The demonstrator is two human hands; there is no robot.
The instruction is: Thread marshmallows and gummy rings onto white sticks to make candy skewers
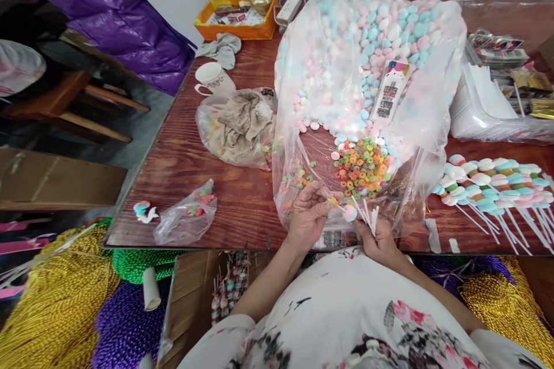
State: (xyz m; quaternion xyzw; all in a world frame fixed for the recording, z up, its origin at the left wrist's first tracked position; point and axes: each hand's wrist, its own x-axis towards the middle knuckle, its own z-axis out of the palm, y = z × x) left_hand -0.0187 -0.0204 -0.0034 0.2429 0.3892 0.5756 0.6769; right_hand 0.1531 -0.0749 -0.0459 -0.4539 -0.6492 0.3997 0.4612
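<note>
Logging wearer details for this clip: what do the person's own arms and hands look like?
The left hand and right hand are ungloved, with no wristwear visible. White sleeves stop short, leaving the forearms bare; the white top has dark and pinkish-red floral patches.

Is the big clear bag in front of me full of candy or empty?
The clear bag is partly full: pastel candies spread across its far part, and ring candies lie heaped nearer you.

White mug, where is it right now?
In the head view, the white mug is near the left edge of the table, between the grey cloth behind it and the brown rag in front.
</note>
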